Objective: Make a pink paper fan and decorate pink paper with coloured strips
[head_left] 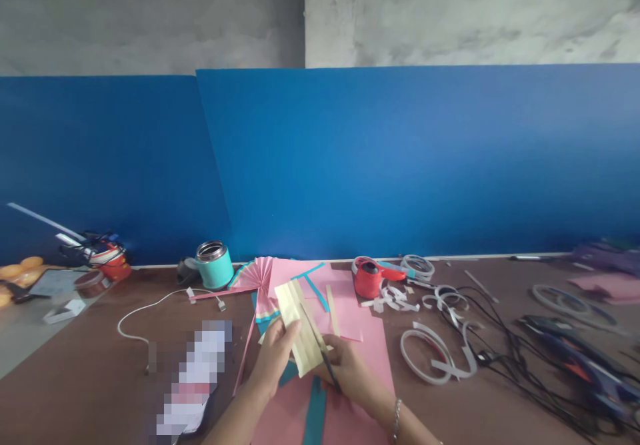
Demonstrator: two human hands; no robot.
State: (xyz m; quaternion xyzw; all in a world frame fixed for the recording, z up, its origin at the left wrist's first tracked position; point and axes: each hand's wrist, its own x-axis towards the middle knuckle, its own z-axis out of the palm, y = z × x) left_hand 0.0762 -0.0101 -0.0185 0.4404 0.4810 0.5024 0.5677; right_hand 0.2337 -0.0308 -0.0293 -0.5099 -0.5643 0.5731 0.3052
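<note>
My left hand (276,352) pinches the left edge of a folded pale yellow paper (295,318), thumb on top, holding it tilted above the pink sheets. In my right hand (345,365) is a pair of scissors (329,370), its blades lying along the right side of the yellow paper. Whether the blades are apart is too blurred to tell. Below the hands lie pink paper (373,352) and teal strips (315,412). A narrow yellow strip (333,308) rests on the pink paper just behind. Beside it at the back left is a pleated pink paper fan (263,277).
A turquoise cup (215,268) stands back left, near a white cable (131,322) and a pixelated flat object (195,378). A red tape dispenser (369,280), curled white strips (425,355) and black cables (520,365) lie to the right. A blue partition (400,165) rises behind the table.
</note>
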